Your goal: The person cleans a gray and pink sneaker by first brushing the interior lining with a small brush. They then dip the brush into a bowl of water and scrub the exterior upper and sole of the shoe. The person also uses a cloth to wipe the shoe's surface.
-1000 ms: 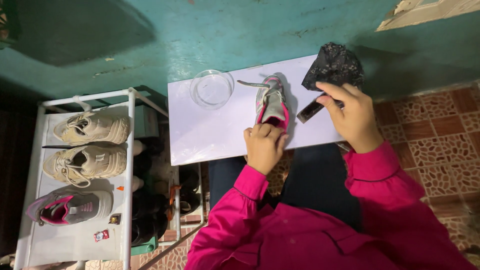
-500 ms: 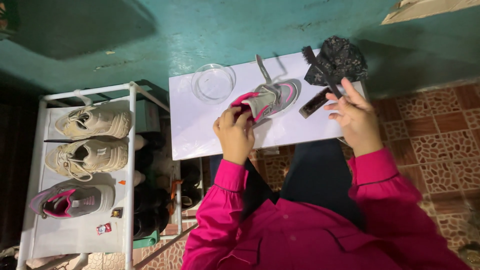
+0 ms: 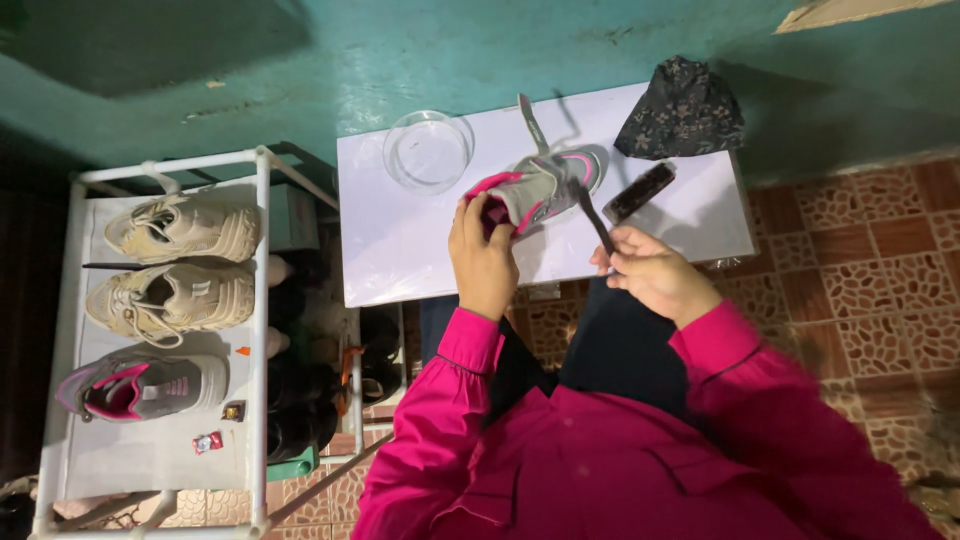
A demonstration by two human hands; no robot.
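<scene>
Small red packet [image 3: 207, 441] lies on the top shelf of the white tube-frame shoe rack [image 3: 262, 330], near its front edge, beside a small dark square item [image 3: 233, 410]; print too small to tell

Containers: clear round glass bowl [image 3: 428, 150] sits on the white rectangular counter [image 3: 400, 240], back-left area, looks empty. Shoe rack top holds two beige lace-up sneakers [image 3: 183, 228] [image 3: 172, 300] side by side and one grey sneaker with pink lining [image 3: 140, 385] just in front of them. Dark shoes on the lower tiers, in shadow, details unclear

Left hand [image 3: 484, 262] grips the grey-and-pink sneaker [image 3: 535, 188] at its heel opening, fingers inside the pink collar; the shoe is tilted over the counter centre, toe pointing right. Right hand [image 3: 655, 275] is closed around the handle of a thin dark brush [image 3: 590, 212], whose tip touches the shoe's side. Just right of the shoe a dark oblong block [image 3: 640, 192] lies flat on the counter; a crumpled dark patterned cloth [image 3: 682, 112] sits at the back-right corner

Room: teal painted wall behind the counter, patterned red-brown tile floor [image 3: 880, 270]. Person wears a magenta long-sleeved top [image 3: 600, 460]
</scene>
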